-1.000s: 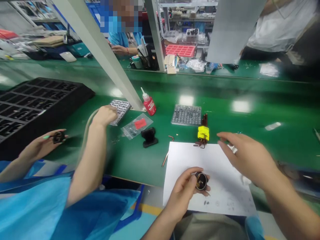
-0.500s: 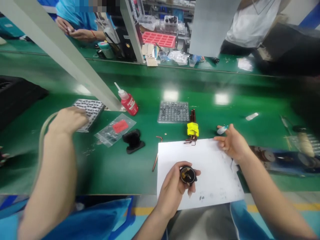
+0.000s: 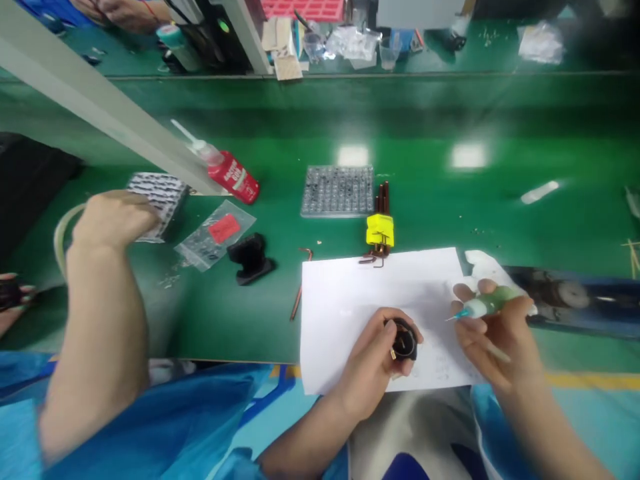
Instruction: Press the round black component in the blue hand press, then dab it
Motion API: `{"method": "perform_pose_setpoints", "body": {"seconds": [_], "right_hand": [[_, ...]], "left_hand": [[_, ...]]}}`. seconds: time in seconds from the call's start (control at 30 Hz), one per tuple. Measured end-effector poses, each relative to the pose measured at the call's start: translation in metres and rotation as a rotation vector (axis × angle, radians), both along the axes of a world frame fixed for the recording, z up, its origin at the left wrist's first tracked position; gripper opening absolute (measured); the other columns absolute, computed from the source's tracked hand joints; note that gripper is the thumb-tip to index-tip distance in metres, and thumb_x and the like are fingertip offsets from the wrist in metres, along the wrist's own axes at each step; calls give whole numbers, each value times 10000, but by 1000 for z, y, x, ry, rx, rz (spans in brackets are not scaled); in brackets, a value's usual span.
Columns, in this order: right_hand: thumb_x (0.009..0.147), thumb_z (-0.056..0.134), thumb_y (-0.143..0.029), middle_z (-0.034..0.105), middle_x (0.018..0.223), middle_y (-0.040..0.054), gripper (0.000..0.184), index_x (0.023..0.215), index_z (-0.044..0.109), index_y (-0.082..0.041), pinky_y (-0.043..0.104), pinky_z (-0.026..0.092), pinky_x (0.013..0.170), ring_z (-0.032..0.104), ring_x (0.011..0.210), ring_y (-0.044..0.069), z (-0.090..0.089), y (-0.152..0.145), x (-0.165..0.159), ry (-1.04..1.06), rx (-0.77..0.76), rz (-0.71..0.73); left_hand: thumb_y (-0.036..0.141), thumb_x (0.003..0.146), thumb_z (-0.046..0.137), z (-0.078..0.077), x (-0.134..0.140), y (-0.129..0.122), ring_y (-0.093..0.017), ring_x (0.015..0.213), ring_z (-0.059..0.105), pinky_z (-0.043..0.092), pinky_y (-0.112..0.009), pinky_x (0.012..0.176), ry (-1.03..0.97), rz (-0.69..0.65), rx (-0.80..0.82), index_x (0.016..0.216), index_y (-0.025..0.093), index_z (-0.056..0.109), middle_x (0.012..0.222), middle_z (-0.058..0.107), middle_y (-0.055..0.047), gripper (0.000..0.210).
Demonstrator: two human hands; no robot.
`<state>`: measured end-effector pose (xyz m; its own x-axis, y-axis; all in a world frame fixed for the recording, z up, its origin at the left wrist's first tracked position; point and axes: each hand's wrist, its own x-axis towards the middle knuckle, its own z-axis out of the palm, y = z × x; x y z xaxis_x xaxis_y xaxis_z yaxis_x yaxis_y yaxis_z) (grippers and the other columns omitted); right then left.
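Observation:
My left hand [image 3: 373, 363] is closed around a round black watch case [image 3: 404, 341], held over the sheet of white paper [image 3: 335, 320]. The case is tilted with its open inside facing up, and a small gold-coloured part shows at its lower edge. To its right, my right hand [image 3: 505, 340] grips a small greenish needle-tip bottle [image 3: 495, 301]. Its thin blue-based needle points left toward the case, a gap away from it. A pale slender piece, too blurred to name, shows by the right hand's lower fingers.
Copper-coloured hex keys in a yellow holder [image 3: 380, 230] lie beyond the paper, beside a clear compartment tray [image 3: 337, 191]. Leftward are a loose hex key [image 3: 297, 303], a black stand [image 3: 250, 259], a zip bag [image 3: 216, 235] and a red bottle [image 3: 234, 177]. A co-worker's arm [image 3: 105, 293] reaches in at left.
My right hand has come down and nearer over the paper's right side, now showing the needle-tip bottle in its fingers. The watch case has tilted in my left hand. The view has shifted downward.

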<state>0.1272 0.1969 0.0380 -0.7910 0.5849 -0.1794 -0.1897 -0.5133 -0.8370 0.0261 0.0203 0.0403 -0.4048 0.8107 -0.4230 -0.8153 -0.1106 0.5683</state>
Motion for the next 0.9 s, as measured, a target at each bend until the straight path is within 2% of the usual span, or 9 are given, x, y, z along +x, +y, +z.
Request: {"method": "perform_pose_setpoints", "body": {"seconds": [0.07, 0.13, 0.2, 0.27, 0.33, 0.4, 0.5, 0.67, 0.9], "right_hand": [[953, 629, -728, 508, 667, -74, 412, 966, 613, -316, 170, 312, 326, 310, 383, 79, -3, -5, 7, 50, -11, 24], [1024, 600, -628, 476, 625, -88, 311, 996, 588, -318, 186, 364, 351, 354, 369, 89, -6, -9, 15, 77, 72, -1], [1030, 675, -431, 556, 670, -65, 153, 1028, 595, -300, 208, 431, 396, 510, 436, 116, -9, -13, 26, 57, 256, -58], [982, 725, -284, 623, 721, -27, 114, 1035, 624, -274, 251, 506, 457, 625, 544, 157, -11, -15, 36, -7, 469, -95], [972, 712, -253, 650, 722, -1, 93, 1042, 651, -258, 298, 560, 502, 652, 577, 184, -12, -16, 42, -34, 631, -94], [989, 658, -217, 642, 689, 1, 103, 1086, 657, -253, 304, 557, 480, 639, 541, 187, -11, -16, 43, 10, 732, -79], [999, 575, -152, 614, 628, -11, 234, 1194, 633, -268, 305, 518, 422, 636, 508, 206, -8, -14, 39, 79, 824, -34], [860, 605, -49, 659, 646, -11, 460, 1269, 607, -259, 313, 535, 443, 659, 495, 216, -4, -8, 35, 112, 940, 85], [835, 609, -33, 669, 676, -7, 471, 1254, 601, -248, 306, 543, 470, 627, 482, 186, -2, -4, 36, 104, 917, 160]], "left_hand": [[556, 986, 701, -1, 0, 6, -71, 569, 538, 320, -214, 544, 29, 7, -20, 1011, 165, 628, 917, 673, -44, 398], [542, 1004, 685, -2, 0, 9, -72, 566, 545, 336, -214, 537, 84, 2, -46, 1009, 167, 628, 912, 669, -38, 379], [529, 1023, 665, -4, 1, 10, -74, 570, 561, 355, -212, 528, 175, -10, -87, 1016, 167, 629, 924, 667, -37, 364], [520, 1046, 633, -5, 4, 8, -73, 564, 566, 362, -207, 512, 260, -26, -128, 1036, 170, 627, 930, 664, -37, 350], [509, 1070, 594, -6, 6, 7, -71, 561, 565, 361, -201, 501, 307, -44, -165, 1059, 175, 623, 916, 659, -31, 335], [498, 1083, 574, -6, 8, 5, -68, 562, 565, 360, -193, 499, 324, -54, -196, 1070, 180, 620, 896, 650, -20, 322], [501, 1081, 576, -5, 8, 6, -69, 553, 561, 368, -193, 499, 335, -56, -234, 1063, 180, 618, 876, 646, -16, 324], [513, 1069, 595, -4, 7, 7, -73, 548, 566, 384, -198, 495, 345, -56, -253, 1067, 174, 622, 885, 660, -27, 340], [477, 1095, 560, -3, 8, 6, -70, 576, 579, 404, -188, 517, 380, -63, -250, 1080, 183, 633, 876, 649, -16, 303]]}}
